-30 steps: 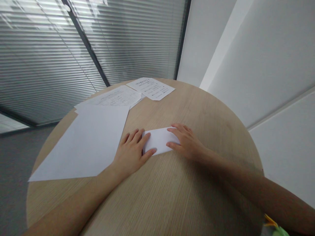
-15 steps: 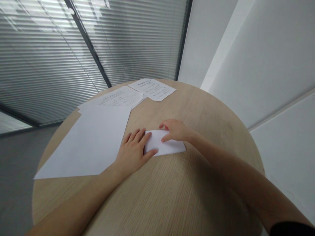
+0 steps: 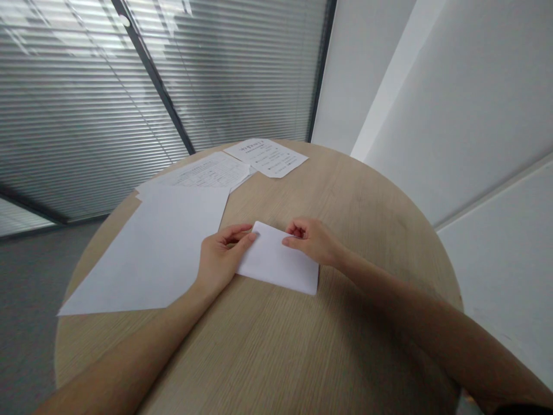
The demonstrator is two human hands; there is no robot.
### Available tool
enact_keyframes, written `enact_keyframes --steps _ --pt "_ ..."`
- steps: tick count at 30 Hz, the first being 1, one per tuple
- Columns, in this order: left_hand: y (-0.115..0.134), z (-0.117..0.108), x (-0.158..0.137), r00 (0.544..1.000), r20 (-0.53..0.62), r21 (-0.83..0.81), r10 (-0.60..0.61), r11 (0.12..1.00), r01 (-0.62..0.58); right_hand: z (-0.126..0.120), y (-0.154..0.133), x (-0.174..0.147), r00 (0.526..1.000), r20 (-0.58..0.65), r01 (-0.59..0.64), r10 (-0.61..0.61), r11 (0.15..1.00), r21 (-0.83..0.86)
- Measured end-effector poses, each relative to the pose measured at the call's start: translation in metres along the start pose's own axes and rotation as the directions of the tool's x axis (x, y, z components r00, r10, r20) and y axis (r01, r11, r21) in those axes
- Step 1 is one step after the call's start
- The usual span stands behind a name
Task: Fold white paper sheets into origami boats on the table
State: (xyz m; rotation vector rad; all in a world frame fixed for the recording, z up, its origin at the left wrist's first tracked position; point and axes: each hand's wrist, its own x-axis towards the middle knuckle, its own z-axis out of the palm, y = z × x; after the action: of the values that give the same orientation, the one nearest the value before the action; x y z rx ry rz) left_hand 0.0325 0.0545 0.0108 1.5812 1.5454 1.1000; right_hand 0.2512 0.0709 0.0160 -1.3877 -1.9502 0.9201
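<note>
Fingers pinching: left hand (image 3: 222, 251) grips folded white paper (image 3: 279, 262) at its left edge, right hand (image 3: 317, 239) at its far edge. Left was flat; paper's now swung askew over the round table (image 3: 345, 323). I'd read pressing giving way to handling.

Frame centre: our left hand (image 3: 222, 256) grips the left end of a small white paper (image 3: 279, 259); our right hand (image 3: 311, 239) pinches its upper edge. Left of centre we note a large white sheet (image 3: 164, 248) on the round wooden table (image 3: 242, 346), printed pages (image 3: 211, 172) above it (too small for us to read). Blinds (image 3: 86, 104) fill upper left; pale wall (image 3: 475, 115), right.
</note>
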Motion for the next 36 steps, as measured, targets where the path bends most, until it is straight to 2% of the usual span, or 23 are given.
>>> enact_keyframes --steps 7,23,36 --pt "0.007 0.000 -0.002 0.990 -0.092 -0.112 -0.110 0.989 0.099 0.005 -0.007 -0.004 0.998 -0.055 0.011 -0.009 0.999 0.033" --pt "0.012 -0.001 -0.007 0.990 -0.078 -0.193 -0.119 0.976 0.102 -0.001 -0.017 -0.010 0.994 -0.089 0.067 -0.061 0.995 0.069" --pt "0.011 0.000 -0.007 0.994 -0.102 -0.079 0.039 0.996 -0.047 0.002 -0.018 -0.012 0.984 -0.096 0.156 -0.153 0.987 0.031"
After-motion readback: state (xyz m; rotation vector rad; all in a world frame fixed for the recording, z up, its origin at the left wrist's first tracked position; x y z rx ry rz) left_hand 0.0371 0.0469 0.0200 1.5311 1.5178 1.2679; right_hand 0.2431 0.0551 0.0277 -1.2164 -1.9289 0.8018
